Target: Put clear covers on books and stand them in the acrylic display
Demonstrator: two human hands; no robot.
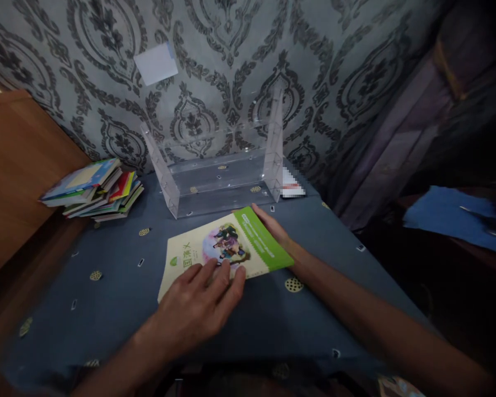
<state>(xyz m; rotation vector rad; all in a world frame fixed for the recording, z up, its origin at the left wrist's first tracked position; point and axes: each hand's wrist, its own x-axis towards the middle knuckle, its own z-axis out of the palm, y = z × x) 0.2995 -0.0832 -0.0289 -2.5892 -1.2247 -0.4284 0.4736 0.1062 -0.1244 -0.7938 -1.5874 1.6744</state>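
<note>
A paperback book [206, 248] with a cream cover, a green band and a colourful picture of figures lies tilted between my hands, over the table. My left hand [202, 300] rests on its near edge, fingers apart and bent lightly over the cover; the thumb is hidden. At the green right edge, my right hand [278, 231] grips the book from the side, most of its fingers out of sight behind it. Just beyond the book stands a clear plastic rack [167, 179] with upright side panels and nothing on its shelf.
Several books [95, 190] form an uneven stack at the left, near a wooden panel [28, 165]. A patterned blue cloth [119, 298] covers the table. Behind the rack rises a patterned wall with a white card [156, 64]. Blue fabric [450, 215] lies at the right.
</note>
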